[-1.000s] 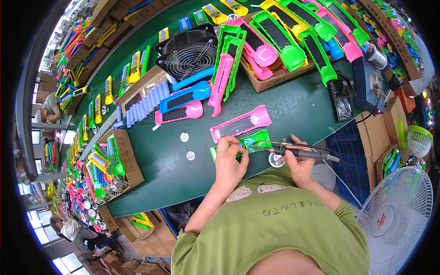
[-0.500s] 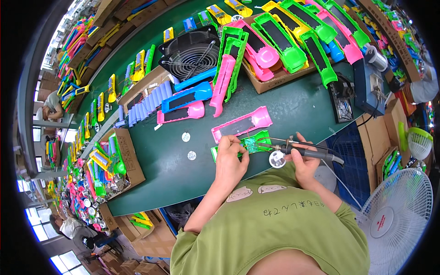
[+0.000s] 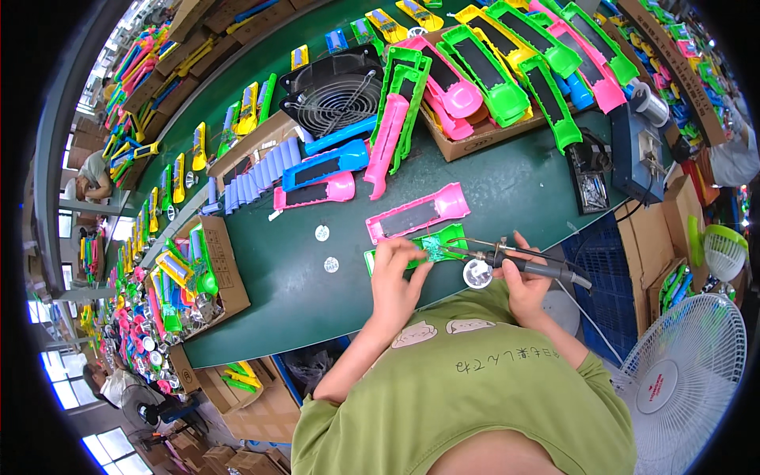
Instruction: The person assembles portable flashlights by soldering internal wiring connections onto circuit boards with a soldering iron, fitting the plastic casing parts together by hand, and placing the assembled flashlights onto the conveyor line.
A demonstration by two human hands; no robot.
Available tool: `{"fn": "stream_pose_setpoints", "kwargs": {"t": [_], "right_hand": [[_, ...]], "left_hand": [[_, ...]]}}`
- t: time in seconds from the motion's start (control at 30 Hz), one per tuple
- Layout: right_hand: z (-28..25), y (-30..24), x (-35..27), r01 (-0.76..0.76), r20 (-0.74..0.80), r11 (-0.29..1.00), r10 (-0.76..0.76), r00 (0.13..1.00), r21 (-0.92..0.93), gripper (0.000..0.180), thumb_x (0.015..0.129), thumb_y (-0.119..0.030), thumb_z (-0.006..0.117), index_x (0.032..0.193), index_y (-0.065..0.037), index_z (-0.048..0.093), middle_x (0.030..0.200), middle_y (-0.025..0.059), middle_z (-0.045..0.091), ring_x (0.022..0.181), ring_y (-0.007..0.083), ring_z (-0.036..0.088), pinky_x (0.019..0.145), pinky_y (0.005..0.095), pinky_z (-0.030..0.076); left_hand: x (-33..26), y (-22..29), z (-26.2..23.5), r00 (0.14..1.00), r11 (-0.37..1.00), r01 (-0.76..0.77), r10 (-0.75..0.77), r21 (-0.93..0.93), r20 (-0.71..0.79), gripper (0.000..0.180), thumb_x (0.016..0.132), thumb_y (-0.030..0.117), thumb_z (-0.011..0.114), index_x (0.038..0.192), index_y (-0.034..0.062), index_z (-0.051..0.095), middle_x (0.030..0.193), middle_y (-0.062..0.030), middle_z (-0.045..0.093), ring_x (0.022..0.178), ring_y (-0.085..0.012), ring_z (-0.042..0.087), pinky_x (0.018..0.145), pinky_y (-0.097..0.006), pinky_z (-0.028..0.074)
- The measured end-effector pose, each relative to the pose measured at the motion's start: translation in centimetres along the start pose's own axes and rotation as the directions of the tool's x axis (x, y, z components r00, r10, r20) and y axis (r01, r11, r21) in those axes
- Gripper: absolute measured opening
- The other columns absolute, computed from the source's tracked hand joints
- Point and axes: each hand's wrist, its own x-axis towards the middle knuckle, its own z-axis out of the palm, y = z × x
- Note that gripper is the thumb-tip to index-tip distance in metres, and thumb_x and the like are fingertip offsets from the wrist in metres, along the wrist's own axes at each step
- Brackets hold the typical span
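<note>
My right hand [image 3: 526, 291] grips a soldering iron [image 3: 538, 268] with a thin metal tube fixed along it. The iron's tip points left, to a small circuit board [image 3: 432, 248] in a green plastic housing [image 3: 454, 233]. Over the left part of that housing is my left hand [image 3: 398, 277], its fingers pinched together; what they hold, if anything, cannot be made out. Below the iron sits a round, shiny lamp reflector [image 3: 477, 274], close to the right hand. Just beyond the green housing lies a pink housing [image 3: 450, 202] with a dark inset.
Two small white discs [image 3: 322, 233] lie left of my hands. Farther off stand a black fan [image 3: 340, 99], a row of purple battery cells [image 3: 265, 172] and a carton [image 3: 457, 149] heaped with coloured housings. A blue soldering station [image 3: 633, 150] stands at the right edge.
My left hand's fingers have shifted slightly over the green housing. The soldering iron has dipped a little, with its tip still at the board. The view has moved slightly.
</note>
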Motion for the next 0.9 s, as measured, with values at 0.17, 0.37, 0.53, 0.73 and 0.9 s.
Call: {"fn": "stream_pose_setpoints", "kwargs": {"t": [0.17,0.37,0.53,0.73,0.9], "right_hand": [[-0.3,0.3,-0.2,0.0,0.01,0.997,-0.001,1.0,0.073,0.019,0.077,0.002,0.058,0.095,0.006,0.053,0.081,0.0114,0.062,0.066,0.0144,0.063,0.101,0.0394,0.03],[0.3,-0.5,0.0,-0.018,0.063,0.997,0.013,0.998,0.071,0.019,0.077,0.004,0.057,0.096,0.006,0.054,0.088,0.0138,0.061,0.069,0.0156,0.064,0.097,0.0394,0.035],[0.3,-0.7,-0.2,-0.02,0.021,1.0,0.02,1.0,-0.016,0.014,0.077,0.0,0.056,0.09,0.005,0.055,0.065,0.0068,0.059,0.074,0.016,0.062,0.105,0.0466,0.021],[-0.9,0.1,-0.3,0.071,0.127,0.994,-0.061,0.99,-0.082,0.018,0.076,0.003,0.059,0.093,0.004,0.057,0.081,0.012,0.063,0.093,0.017,0.058,0.099,0.0396,0.033],[-0.2,-0.5,-0.5,-0.046,0.004,0.998,0.046,0.999,0.033,0.016,0.075,0.001,0.059,0.091,0.002,0.057,0.065,0.0058,0.063,0.088,0.0126,0.059,0.105,0.043,0.02]], "left_hand": [[-5.9,-0.9,-0.6,0.756,0.138,0.461,-0.578,-0.876,0.307,0.024,0.088,0.012,0.051,0.105,-0.0029,0.056,0.106,-0.017,0.056,0.087,-0.0214,0.059,0.073,-0.03,0.049],[-6.9,-3.0,-1.6,0.72,0.557,0.403,-0.683,-0.726,-0.124,0.027,0.091,0.013,0.045,0.108,-0.0049,0.056,0.095,-0.0134,0.057,0.081,-0.0188,0.059,0.074,-0.029,0.049],[-2.9,-1.9,-1.4,0.907,0.945,-0.231,0.295,0.232,-0.302,0.025,0.068,0.001,0.065,0.093,0.0058,0.064,0.08,-0.0067,0.058,0.071,-0.0206,0.058,0.058,-0.029,0.048],[-0.9,-0.8,0.5,0.95,0.924,-0.276,0.303,0.264,-0.069,0.025,0.063,-0.004,0.067,0.086,0.0059,0.064,0.074,-0.0049,0.056,0.065,-0.0194,0.056,0.054,-0.028,0.045],[-0.4,-1.1,1.0,0.921,0.875,-0.349,0.387,0.336,-0.049,0.029,0.059,-0.001,0.069,0.086,0.0085,0.064,0.072,-0.0031,0.053,0.061,-0.0187,0.053,0.05,-0.03,0.042]]}}
